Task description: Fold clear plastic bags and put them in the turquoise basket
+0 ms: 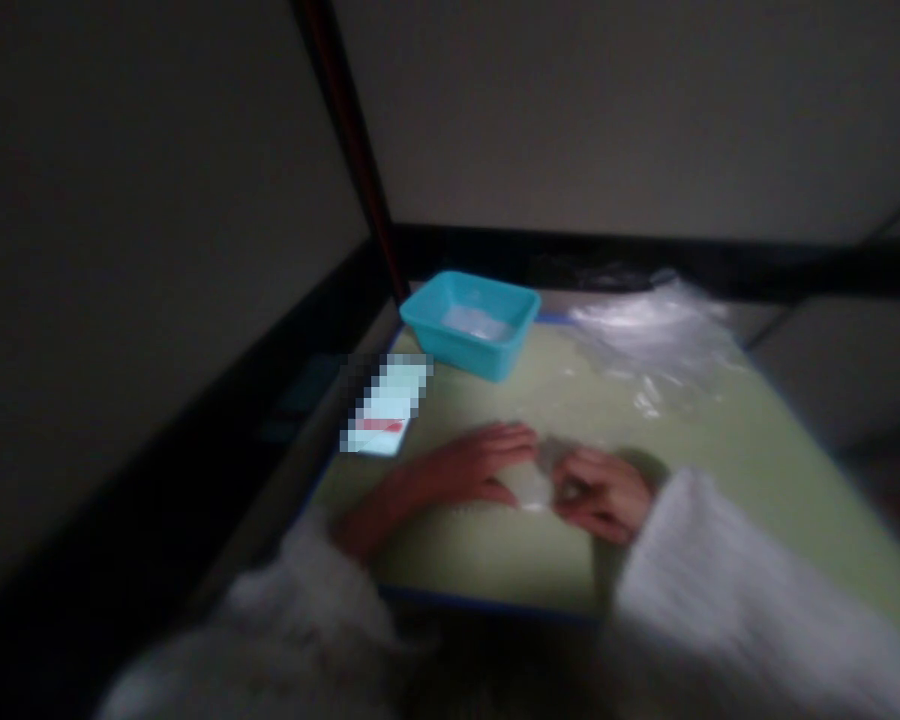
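On the green tabletop, a small, pale, shiny, roundish piece (534, 487) lies between my two hands; blur hides what kind of thing it is. My left hand (487, 462) reaches in from the left with its fingers stretched out and its thumb apart, the thumb tip at the near left edge of the piece. Close by on the right, my right hand (604, 495) has curled fingers, thumb and forefinger drawn together beside the piece. Whatever is in that pinch is too blurred to make out.
A turquoise plastic basket (465, 350) with whitish contents stands at the table's far left corner. A lit phone (386, 405), pixelated, lies at the left edge. Crumpled clear plastic (660, 330) covers the far right. Walls rise behind and left of the green table (495, 570).
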Demonstrator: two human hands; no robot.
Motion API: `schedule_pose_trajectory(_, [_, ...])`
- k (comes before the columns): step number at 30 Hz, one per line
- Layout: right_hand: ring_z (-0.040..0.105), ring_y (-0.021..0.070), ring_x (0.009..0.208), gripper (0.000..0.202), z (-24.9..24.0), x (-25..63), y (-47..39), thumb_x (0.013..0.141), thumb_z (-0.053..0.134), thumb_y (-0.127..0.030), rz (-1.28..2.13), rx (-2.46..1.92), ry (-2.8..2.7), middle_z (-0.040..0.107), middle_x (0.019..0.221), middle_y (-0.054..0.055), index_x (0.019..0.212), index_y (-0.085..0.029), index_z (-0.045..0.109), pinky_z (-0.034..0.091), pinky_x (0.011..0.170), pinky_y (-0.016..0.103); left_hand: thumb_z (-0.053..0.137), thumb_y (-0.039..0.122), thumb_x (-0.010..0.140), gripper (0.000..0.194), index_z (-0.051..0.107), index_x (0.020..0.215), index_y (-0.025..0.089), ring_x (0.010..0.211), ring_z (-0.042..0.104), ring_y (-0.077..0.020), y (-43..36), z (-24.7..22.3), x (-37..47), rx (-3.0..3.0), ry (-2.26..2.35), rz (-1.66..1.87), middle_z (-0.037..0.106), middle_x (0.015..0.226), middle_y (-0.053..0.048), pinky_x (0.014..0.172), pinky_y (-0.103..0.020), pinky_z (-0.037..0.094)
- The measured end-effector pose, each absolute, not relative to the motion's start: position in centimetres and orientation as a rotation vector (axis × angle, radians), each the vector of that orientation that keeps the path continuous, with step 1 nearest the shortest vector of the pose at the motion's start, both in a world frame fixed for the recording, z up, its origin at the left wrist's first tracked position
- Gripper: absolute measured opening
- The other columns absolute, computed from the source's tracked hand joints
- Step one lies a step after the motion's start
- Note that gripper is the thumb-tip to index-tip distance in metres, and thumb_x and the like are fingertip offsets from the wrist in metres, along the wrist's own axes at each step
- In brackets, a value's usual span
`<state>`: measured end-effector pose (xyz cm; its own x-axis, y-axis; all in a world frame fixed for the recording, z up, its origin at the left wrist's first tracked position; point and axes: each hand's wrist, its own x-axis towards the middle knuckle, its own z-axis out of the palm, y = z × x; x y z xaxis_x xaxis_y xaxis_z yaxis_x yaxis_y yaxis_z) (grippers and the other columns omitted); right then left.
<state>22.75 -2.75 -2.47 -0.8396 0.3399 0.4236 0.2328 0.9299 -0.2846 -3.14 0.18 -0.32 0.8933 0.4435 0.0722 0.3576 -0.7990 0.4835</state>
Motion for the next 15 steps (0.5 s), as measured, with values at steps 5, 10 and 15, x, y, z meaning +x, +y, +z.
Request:
schedule_pose_trajectory(5, [0.051, 0.0259, 0.106, 0.032, -1.4, 22.8, -0.9, 0.092, 0.045, -0.037, 0.259, -0.685, -2.486, 0.058, 0.112, 0.013, 0.111, -0.019, 0.064, 0.042, 0.088, 0.044, 0.055, 0.041, 0.087, 0.054, 0.046, 0.132, 0.013, 0.135, 0.032, -0.0251, -0.1, -1.0, -2.5, 2.703, 0.567, 0.302, 0.043, 0.14, -0.016, 0.113, -0.042, 0.021])
schedule_pose_trajectory(10, [0.042, 0.0313, 0.122, 0.044, -3.0, 23.6, 3.4, 0.093, 0.038, -0.045, 0.099, -1.22, -2.283, 0.049, 0.129, 0.017, 0.122, -0.018, 0.056, 0.037, 0.098, 0.05, 0.054, 0.038, 0.087, 0.046, 0.052, 0.125, 0.011, 0.129, 0.04, -0.0267, 0.1, -1.3, -2.4, 2.742, 0.571, 0.346, 0.049, 0.134, -0.017, 0.111, -0.043, 0.025])
schedule_pose_trajectory(15, [0.042, 0.031, 0.121, 0.047, -4.8, 24.2, 5.8, 0.094, 0.035, -0.047, 0.071, -1.363, -2.333, 0.05, 0.129, 0.017, 0.126, -0.018, 0.052, 0.034, 0.098, 0.051, 0.055, 0.033, 0.087, 0.039, 0.054, 0.122, 0.014, 0.125, 0.043, -0.0254, 0.1, -1.2, -2.2, 2.753, 0.594, 0.371, 0.052, 0.132, -0.014, 0.108, -0.041, 0.03])
